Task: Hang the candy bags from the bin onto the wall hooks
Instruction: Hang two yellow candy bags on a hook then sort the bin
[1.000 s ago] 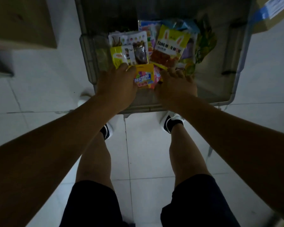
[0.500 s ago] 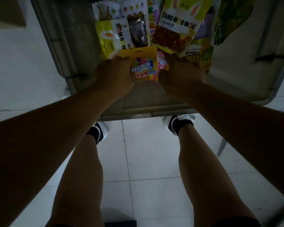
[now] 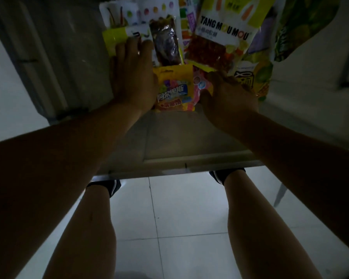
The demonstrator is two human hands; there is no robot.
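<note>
View has dropped closer to the bin [image 3: 169, 141] than a second ago; its contents now fill the top of the view; wall hooks not in view.

Left hand [image 3: 133, 77] was curled at the left edge of the yellow candy bag [image 3: 173, 87] half a second ago; now its fingers are stretched flat and forward, resting on the yellow-green bag [image 3: 114, 40] beside the dark-window bag [image 3: 165, 45]; it holds nothing.

Right hand [image 3: 228, 95] stays where it was; fingers curled over the right side of the pink bag [image 3: 199, 85], thumb at its near edge; reads as a pinch on that bag, though the fingertips are partly hidden.

Yellow candy bag lies flat between the two hands, touching both, near the bin's front wall; pink bag tucked partly under it; neither is lifted; the TANG MOU MOU bag [image 3: 222, 33] and the others lie behind in an overlapping pile.

Judgement: still the pick step; left hand seems to be pinning the pile so the right can pull one bag free; nothing hung yet as far as this shows; slippery overlapping film could drag a neighbour bag out with it.
</note>
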